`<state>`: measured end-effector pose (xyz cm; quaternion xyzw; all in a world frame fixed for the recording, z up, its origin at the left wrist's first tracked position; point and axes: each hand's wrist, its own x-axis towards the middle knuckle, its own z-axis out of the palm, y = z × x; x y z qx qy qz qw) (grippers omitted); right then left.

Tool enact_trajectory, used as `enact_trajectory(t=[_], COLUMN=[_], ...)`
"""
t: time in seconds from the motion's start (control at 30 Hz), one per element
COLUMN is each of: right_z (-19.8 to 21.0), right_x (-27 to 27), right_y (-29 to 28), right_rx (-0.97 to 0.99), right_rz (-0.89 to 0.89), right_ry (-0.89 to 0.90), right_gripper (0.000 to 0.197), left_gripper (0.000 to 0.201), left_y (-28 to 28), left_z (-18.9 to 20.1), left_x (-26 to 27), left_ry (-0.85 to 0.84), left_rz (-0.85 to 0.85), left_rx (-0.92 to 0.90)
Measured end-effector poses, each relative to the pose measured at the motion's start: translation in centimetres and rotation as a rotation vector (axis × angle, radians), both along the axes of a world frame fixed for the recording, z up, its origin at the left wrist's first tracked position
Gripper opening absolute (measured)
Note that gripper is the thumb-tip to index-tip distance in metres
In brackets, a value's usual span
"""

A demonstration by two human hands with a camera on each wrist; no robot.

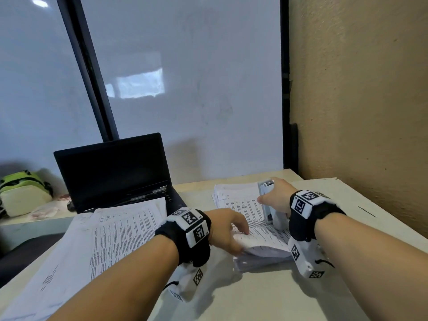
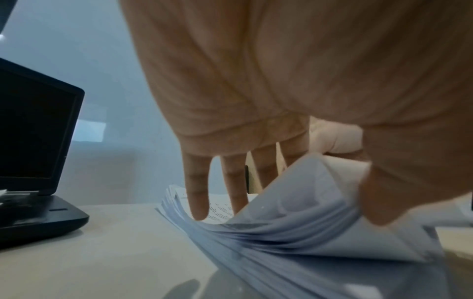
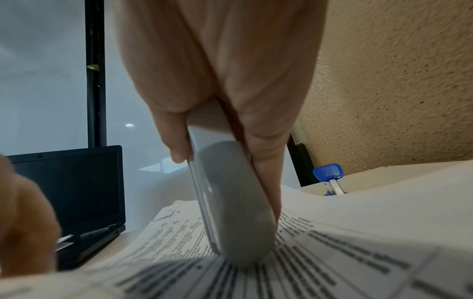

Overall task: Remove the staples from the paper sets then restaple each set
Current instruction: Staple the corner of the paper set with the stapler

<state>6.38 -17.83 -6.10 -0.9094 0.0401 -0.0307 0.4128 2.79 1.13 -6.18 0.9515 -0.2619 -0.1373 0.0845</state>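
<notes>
A thick stack of printed paper sets (image 1: 252,218) lies on the table in front of me. My left hand (image 1: 228,230) pinches the near edge of the top sheets (image 2: 302,204), thumb under and fingers (image 2: 197,194) on top, bending them upward. My right hand (image 1: 276,198) grips a grey-white stapler (image 1: 266,200) turned on its side, its rounded end (image 3: 238,222) resting on the printed top page (image 3: 320,252). A second spread of printed sheets (image 1: 115,230) lies to the left, in front of the laptop.
An open black laptop (image 1: 113,170) stands at the back left, its front edge under loose sheets. A blue-handled staple remover (image 3: 330,178) lies on the table beyond the stack, near the tan wall (image 1: 361,89). A green and white bag (image 1: 23,193) sits far left.
</notes>
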Motion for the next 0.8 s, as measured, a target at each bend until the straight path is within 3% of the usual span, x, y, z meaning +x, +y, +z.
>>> enact_trajectory(t=[0.1, 0.23, 0.37, 0.43, 0.5, 0.6, 0.67, 0.8], right_z=[0.0, 0.0, 0.0, 0.1, 0.2, 0.4, 0.4, 0.4], right_x=[0.0, 0.1, -0.1, -0.1, -0.1, -0.1, -0.1, -0.1], right_y=[-0.2, -0.3, -0.4, -0.4, -0.4, -0.3, -0.2, 0.0], right_rx=[0.014, 0.029, 0.025, 0.024, 0.019, 0.020, 0.020, 0.017], right_rz=[0.000, 0.006, 0.010, 0.008, 0.007, 0.008, 0.010, 0.010], right_ry=[-0.004, -0.017, -0.015, -0.011, 0.002, 0.010, 0.001, -0.008], right_gripper=[0.031, 0.030, 0.029, 0.029, 0.030, 0.028, 0.028, 0.027], left_gripper=[0.026, 0.019, 0.010, 0.017, 0.027, 0.028, 0.040, 0.046], left_y=[0.3, 0.6, 0.6, 0.5, 0.6, 1.0, 0.9, 0.1], left_z=[0.3, 0.1, -0.2, -0.2, -0.3, -0.6, -0.7, -0.8], left_x=[0.3, 1.0, 1.5, 1.7, 1.7, 1.1, 0.5, -0.2], left_ry=[-0.015, -0.047, -0.248, -0.334, -0.312, -0.193, -0.115, -0.046], left_rz=[0.033, 0.063, 0.068, 0.123, 0.155, 0.044, -0.025, -0.064], left_rx=[-0.141, -0.256, -0.182, -0.187, -0.179, -0.167, -0.143, -0.097])
